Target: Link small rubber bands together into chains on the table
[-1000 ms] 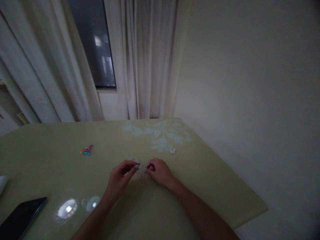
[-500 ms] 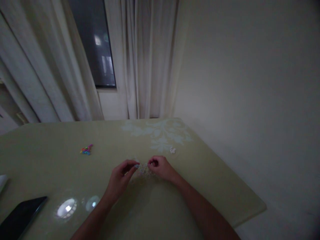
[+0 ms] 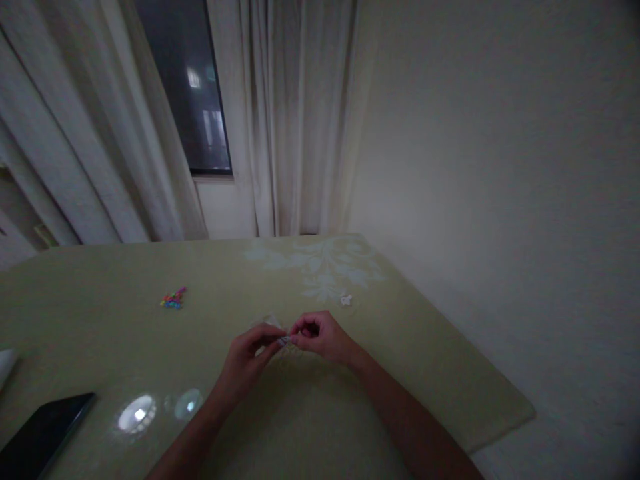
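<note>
Near the middle of the table, my left hand [image 3: 247,355] pinches a small pale, whitish item [image 3: 284,341] between thumb and fingertips. My right hand [image 3: 323,339] is closed in a pinch at the right end of the same item, its fingertips almost touching those of the left. Thin, pale loops [image 3: 291,352] show just below the fingertips; their exact form is too small to tell. Behind my left fingers a clear, crumpled piece [image 3: 271,321] rests on the table.
On the pale green table [image 3: 125,347] lie a small multicoloured pile [image 3: 173,299] at the left, a small white piece [image 3: 345,300] beyond my right hand, and a dark flat device [image 3: 43,433] at the lower left. A wall [image 3: 500,200] borders the table's right side.
My left hand has moved right with the pale item, closing the gap to my right fingertips. My right hand has shifted slightly left. The pale loops between the hands are now mostly covered.
</note>
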A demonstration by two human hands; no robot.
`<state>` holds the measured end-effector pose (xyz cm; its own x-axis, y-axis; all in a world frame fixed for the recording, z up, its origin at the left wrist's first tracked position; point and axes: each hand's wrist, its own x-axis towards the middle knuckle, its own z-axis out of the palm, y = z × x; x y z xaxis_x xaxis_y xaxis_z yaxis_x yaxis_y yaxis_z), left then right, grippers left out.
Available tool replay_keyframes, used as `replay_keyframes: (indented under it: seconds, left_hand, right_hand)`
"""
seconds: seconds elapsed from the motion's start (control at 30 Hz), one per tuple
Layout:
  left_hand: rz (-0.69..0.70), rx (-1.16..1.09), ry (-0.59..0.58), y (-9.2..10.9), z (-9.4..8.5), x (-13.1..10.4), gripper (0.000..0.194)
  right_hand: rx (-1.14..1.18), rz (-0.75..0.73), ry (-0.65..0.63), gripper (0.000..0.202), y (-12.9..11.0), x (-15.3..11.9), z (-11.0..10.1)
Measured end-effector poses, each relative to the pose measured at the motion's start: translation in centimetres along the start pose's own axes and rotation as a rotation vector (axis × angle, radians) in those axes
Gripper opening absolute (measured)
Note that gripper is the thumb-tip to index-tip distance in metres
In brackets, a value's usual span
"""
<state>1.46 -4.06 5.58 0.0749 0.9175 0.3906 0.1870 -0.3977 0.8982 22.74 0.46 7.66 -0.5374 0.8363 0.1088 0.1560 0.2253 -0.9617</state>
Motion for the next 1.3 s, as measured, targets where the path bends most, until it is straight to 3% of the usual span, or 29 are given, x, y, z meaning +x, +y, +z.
replay_keyframes:
  seconds: [0.27,0.43,0.5,0.6,0.77,0.93,1.13,1.2,1.3]
  left_hand:
    - [0.028,-0.019,0.025,0.3,-0.1,-0.1,0.02]
    - [-0.013,-0.052,0.007,1.3,-0.4,-0.1,0.021]
    - [-0.023,-0.077,0.029,1.6,-0.4,-0.1,0.02]
    - [-0.044,-0.089,0.069,1.8,-0.3,-0.1,0.021]
    - [-0.076,-0.052,0.121,1.4,-0.5,-0.2,0.026]
    - [-0.082,-0.094,0.146,0.9,-0.7,-0.1,0.025]
    - [-0.057,-0.156,0.114,1.7,-0.3,-0.1,0.027]
    - [-0.047,-0.174,0.083,1.9,-0.3,-0.1,0.027]
    - [-0.051,-0.175,0.04,2.0,-0.3,-0.2,0.025]
  right_hand:
    - [-0.074,-0.025,0.029,0.024,-0.1,0.2,-0.6]
    - [-0.595,-0.004,0.279,0.005,1.2,0.9,-1.9]
    - [-0.792,0.081,0.304,0.007,1.9,1.0,-2.5]
    - [-0.897,0.181,0.26,0.009,2.8,0.9,-3.1]
    - [-0.877,0.155,0.238,0.009,3.0,0.9,-2.8]
    - [-0.761,0.04,0.094,0.011,3.3,1.5,-0.6]
    - [-0.863,0.069,0.091,0.006,3.6,1.5,0.3]
    - [-0.78,0.065,0.108,0.007,3.1,1.2,-0.1]
    - [-0.42,0.046,0.135,0.007,1.7,0.6,-0.4]
